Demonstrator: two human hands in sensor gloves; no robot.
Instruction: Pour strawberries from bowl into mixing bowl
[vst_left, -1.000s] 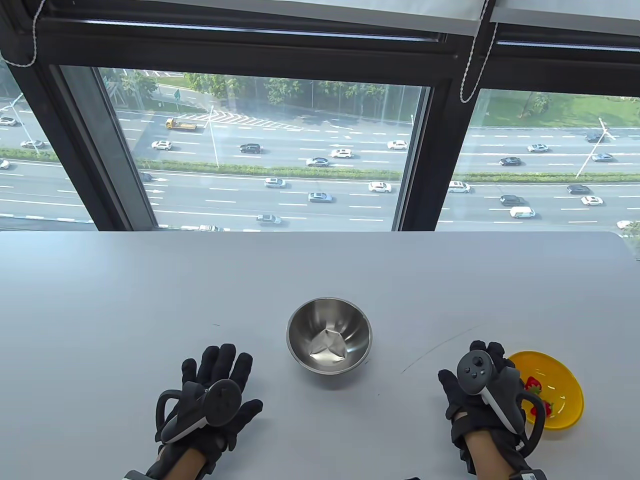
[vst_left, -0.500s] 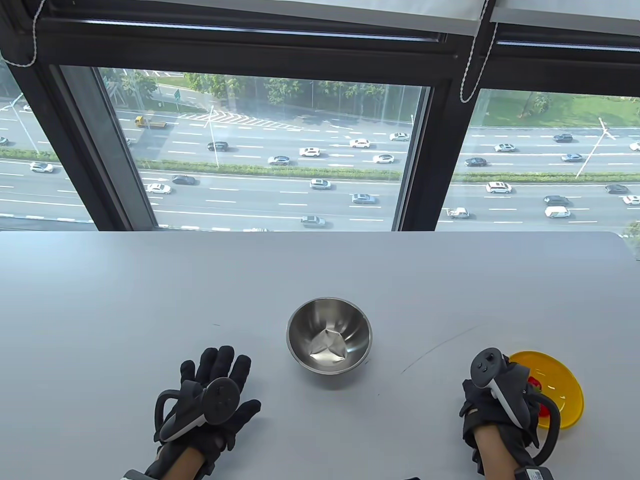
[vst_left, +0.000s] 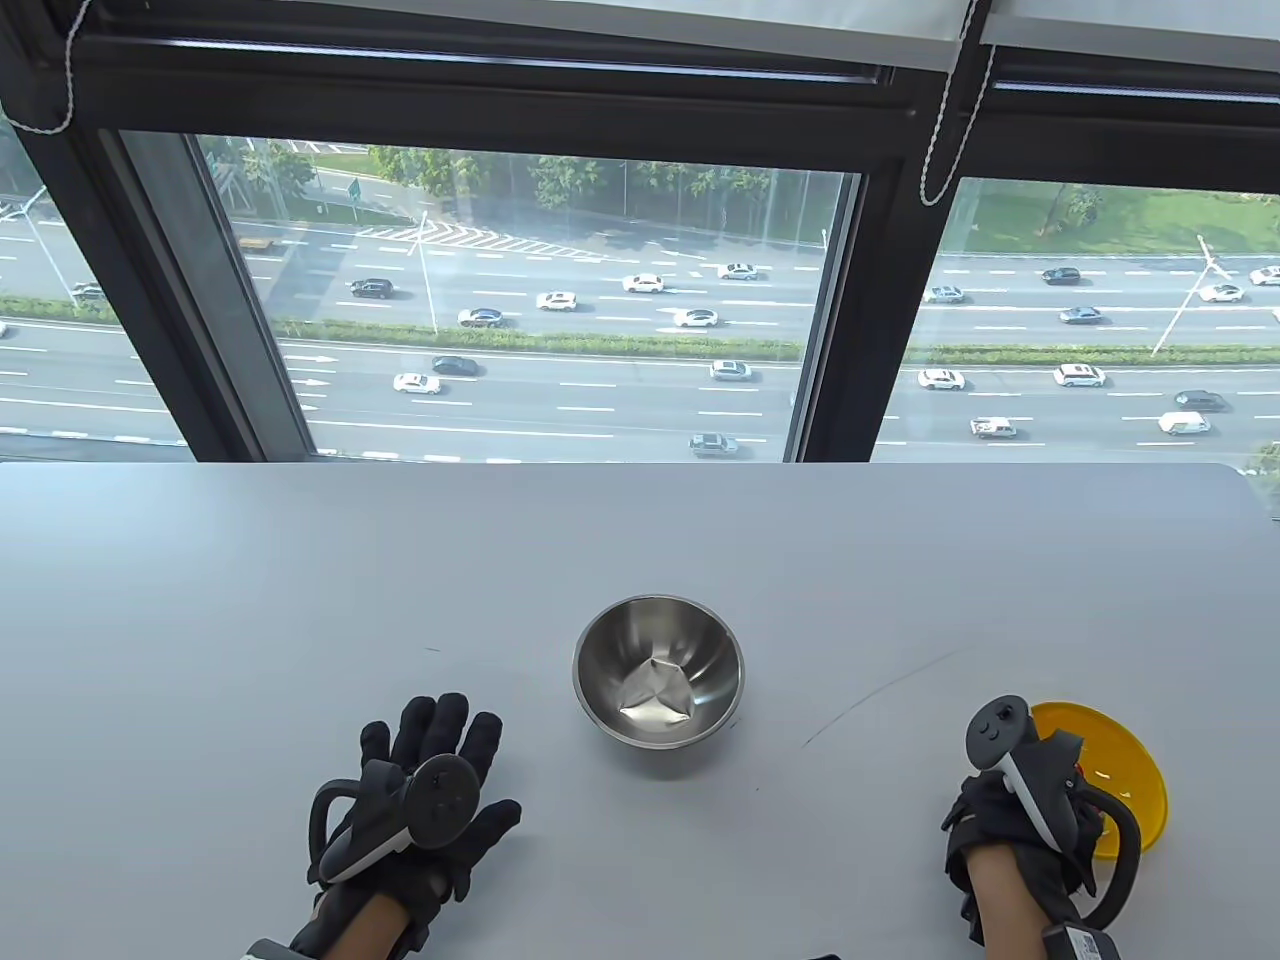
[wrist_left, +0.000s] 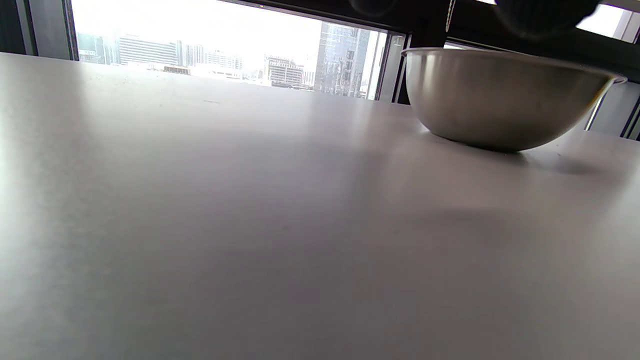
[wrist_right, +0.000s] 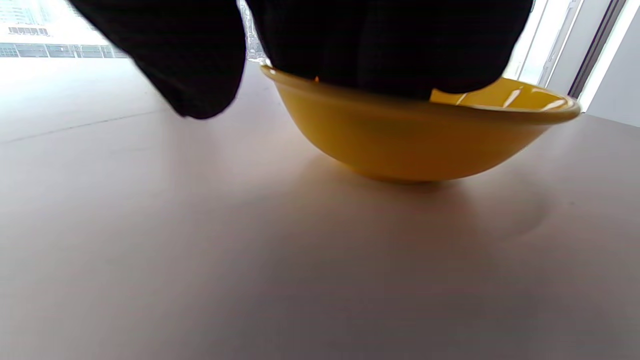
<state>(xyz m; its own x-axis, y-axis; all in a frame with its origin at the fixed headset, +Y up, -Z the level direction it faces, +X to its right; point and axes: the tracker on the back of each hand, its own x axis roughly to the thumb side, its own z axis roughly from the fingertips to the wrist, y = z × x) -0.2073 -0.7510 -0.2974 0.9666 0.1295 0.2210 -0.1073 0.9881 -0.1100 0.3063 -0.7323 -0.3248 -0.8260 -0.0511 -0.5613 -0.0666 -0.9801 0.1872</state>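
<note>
In the right wrist view, right hand (wrist_right: 380, 45) fingers overlap the yellow bowl (wrist_right: 420, 135) rim (grip seemingly closing; hidden from above).

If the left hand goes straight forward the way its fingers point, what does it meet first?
Probably nothing: the left hand points up the bare white table; the round steel mixing bowl sits off to its right.

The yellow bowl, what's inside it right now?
Only bare yellow inner wall shows in the yellow bowl. The right hand and its tracker cover the near side, with fingers over the rim, so no strawberries are visible.
</note>
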